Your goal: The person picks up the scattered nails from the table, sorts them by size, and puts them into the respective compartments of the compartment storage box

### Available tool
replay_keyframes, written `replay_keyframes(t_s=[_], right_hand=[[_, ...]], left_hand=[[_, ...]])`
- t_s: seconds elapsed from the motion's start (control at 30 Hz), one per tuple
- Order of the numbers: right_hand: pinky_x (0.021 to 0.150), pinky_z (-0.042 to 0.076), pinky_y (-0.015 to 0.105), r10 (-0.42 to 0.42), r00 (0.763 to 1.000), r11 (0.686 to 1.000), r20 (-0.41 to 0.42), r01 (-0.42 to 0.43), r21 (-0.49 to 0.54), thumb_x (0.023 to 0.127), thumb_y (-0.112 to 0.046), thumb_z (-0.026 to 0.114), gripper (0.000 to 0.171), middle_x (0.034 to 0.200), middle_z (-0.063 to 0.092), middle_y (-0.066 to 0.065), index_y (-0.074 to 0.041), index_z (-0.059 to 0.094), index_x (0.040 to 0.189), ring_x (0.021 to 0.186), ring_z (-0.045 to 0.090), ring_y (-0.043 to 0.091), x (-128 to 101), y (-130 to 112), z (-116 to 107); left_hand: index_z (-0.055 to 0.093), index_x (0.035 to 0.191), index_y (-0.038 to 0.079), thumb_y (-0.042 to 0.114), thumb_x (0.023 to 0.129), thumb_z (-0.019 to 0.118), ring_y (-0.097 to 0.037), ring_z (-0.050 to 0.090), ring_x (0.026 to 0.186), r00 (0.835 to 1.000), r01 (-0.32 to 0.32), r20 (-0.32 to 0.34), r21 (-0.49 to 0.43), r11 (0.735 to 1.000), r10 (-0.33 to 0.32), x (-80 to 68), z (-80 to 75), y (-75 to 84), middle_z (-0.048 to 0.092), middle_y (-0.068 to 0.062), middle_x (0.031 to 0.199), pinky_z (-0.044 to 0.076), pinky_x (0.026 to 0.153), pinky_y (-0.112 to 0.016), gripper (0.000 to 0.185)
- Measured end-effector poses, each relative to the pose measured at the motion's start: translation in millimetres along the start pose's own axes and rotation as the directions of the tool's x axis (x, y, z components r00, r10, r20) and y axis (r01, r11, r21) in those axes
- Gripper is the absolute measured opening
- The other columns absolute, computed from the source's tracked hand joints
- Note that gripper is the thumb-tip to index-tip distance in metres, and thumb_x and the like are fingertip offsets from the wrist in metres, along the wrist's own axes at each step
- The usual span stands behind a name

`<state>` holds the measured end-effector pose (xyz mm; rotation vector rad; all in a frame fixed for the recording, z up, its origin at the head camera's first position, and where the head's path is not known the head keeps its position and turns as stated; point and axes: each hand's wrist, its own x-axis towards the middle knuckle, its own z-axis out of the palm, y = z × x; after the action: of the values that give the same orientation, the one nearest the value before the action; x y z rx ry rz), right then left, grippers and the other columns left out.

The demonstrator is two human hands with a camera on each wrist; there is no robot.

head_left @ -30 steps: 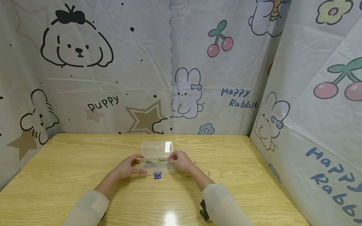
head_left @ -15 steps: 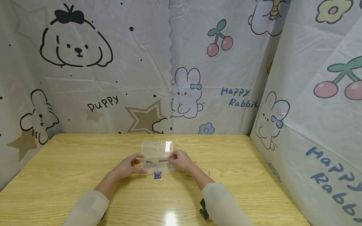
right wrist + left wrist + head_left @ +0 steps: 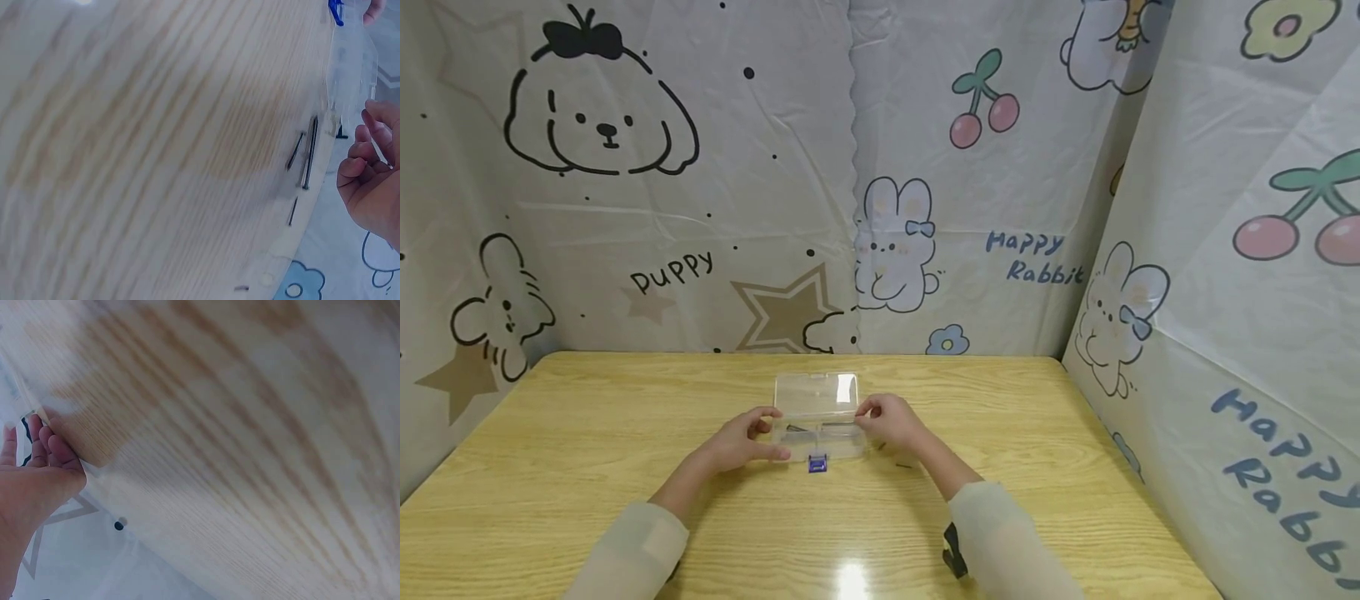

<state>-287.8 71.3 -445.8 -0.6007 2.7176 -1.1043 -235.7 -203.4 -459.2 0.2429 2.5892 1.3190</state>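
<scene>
A clear plastic box (image 3: 842, 450) stands on the table, its lid (image 3: 816, 393) raised at the back and a blue latch (image 3: 817, 464) at its front. My left hand (image 3: 743, 440) grips the box's left end, thumb at the front corner, fingers behind. Thin dark nails (image 3: 796, 428) lie in the left rear compartment; another long nail (image 3: 837, 424) is in the right one. At the box's right rear corner is my right hand (image 3: 891, 421), thumb and forefinger close together at the rim. Nothing shows between them in the right wrist view, where the other fingers (image 3: 353, 169) curl loosely.
Several loose nails lie on the table right of the box, among them a long nail (image 3: 310, 153), a shorter nail (image 3: 295, 150) and a small nail (image 3: 293, 211). A printed cloth (image 3: 947, 250) hangs behind the wooden table (image 3: 625, 400) and along its right side.
My right hand has shifted slightly right, away from the right rear compartment, and more of the nail there shows. My left hand still holds the box in the same place.
</scene>
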Motion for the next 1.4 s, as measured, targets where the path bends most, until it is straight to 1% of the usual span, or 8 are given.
replay_keyframes(t_s=[0.27,0.4,0.6,0.73,0.9,1.03,1.3,1.4], right_hand=[[0.06,0.037,0.025,0.024,1.0,0.999,-0.013,-0.024,-0.032,0.09,-0.019,0.061,0.012,0.077,0.053,0.001,-0.008,0.067,0.092,0.07,0.044,0.013,-3.9,15.4,-13.5],[0.062,0.038,0.025,0.027,0.999,0.998,-0.036,-0.029,-0.048,0.088,-0.018,0.063,0.012,0.079,0.055,0.002,-0.007,0.068,0.09,0.073,0.045,0.013,-7.6,22.8,-18.6],[0.063,0.038,0.026,0.058,0.997,0.998,-0.055,-0.06,-0.036,0.087,-0.016,0.064,0.01,0.079,0.055,0.002,-0.007,0.068,0.089,0.073,0.045,0.014,-15.2,34.8,-24.6],[0.061,0.037,0.026,0.083,0.994,0.996,-0.071,-0.085,-0.032,0.088,-0.016,0.064,0.009,0.078,0.054,0.002,-0.007,0.067,0.089,0.071,0.044,0.014,-19.6,41.9,-27.5],[0.06,0.038,0.025,0.098,0.991,0.994,-0.09,-0.102,-0.04,0.088,-0.016,0.064,0.01,0.078,0.055,0.003,-0.007,0.067,0.091,0.07,0.046,0.014,-22.7,50.3,-29.4],[0.062,0.039,0.026,0.127,0.986,0.991,-0.104,-0.131,-0.034,0.088,-0.017,0.065,0.009,0.08,0.056,0.002,-0.009,0.068,0.091,0.071,0.047,0.014,-23.8,53.6,-29.8],[0.06,0.038,0.025,0.13,0.985,0.991,-0.109,-0.132,-0.011,0.088,-0.017,0.065,0.009,0.075,0.055,0.002,-0.009,0.067,0.092,0.065,0.045,0.013,-24.2,57.6,-26.4],[0.06,0.038,0.026,0.114,0.987,0.993,-0.111,-0.116,-0.014,0.087,-0.015,0.065,0.01,0.076,0.057,0.004,-0.007,0.066,0.093,0.065,0.047,0.013,-24.5,57.9,-25.3]], left_hand=[[0.043,0.134,0.007,0.037,0.075,0.077,-0.03,0.044,0.111,1.0,0.008,-0.004,0.003,1.0,-0.008,-0.9,-0.7,1.1,0.048,-0.021,0.126,0.037,0.093,-0.045,0.074],[0.043,0.134,0.007,0.037,0.075,0.077,-0.03,0.044,0.111,1.0,0.01,-0.006,0.007,1.0,-0.01,-1.4,-0.8,1.7,0.048,-0.021,0.126,0.037,0.093,-0.045,0.074],[0.043,0.135,0.007,0.037,0.076,0.076,-0.031,0.044,0.112,1.0,0.009,0.0,0.01,1.0,-0.009,-2.5,-0.6,2.4,0.048,-0.022,0.127,0.037,0.094,-0.046,0.074],[0.042,0.135,0.007,0.037,0.077,0.076,-0.032,0.044,0.113,1.0,0.005,0.002,0.012,1.0,-0.005,-3.3,-0.6,3.2,0.048,-0.022,0.127,0.037,0.095,-0.047,0.074],[0.043,0.135,0.006,0.036,0.076,0.076,-0.031,0.045,0.112,1.0,0.003,-0.002,0.019,1.0,-0.003,-3.7,-0.2,3.6,0.048,-0.022,0.127,0.037,0.094,-0.046,0.074],[0.043,0.134,0.006,0.037,0.076,0.077,-0.031,0.045,0.112,1.0,-0.001,-0.001,0.017,1.0,0.001,-3.4,0.3,3.5,0.048,-0.022,0.127,0.037,0.094,-0.045,0.074],[0.043,0.135,0.007,0.037,0.076,0.076,-0.03,0.045,0.111,1.0,0.0,0.004,0.01,1.0,0.0,-2.4,0.5,2.3,0.048,-0.022,0.127,0.038,0.092,-0.044,0.074],[0.043,0.135,0.007,0.037,0.076,0.077,-0.029,0.045,0.11,1.0,0.0,0.004,0.006,1.0,0.0,-2.2,0.7,2.0,0.048,-0.021,0.127,0.038,0.091,-0.043,0.074]])
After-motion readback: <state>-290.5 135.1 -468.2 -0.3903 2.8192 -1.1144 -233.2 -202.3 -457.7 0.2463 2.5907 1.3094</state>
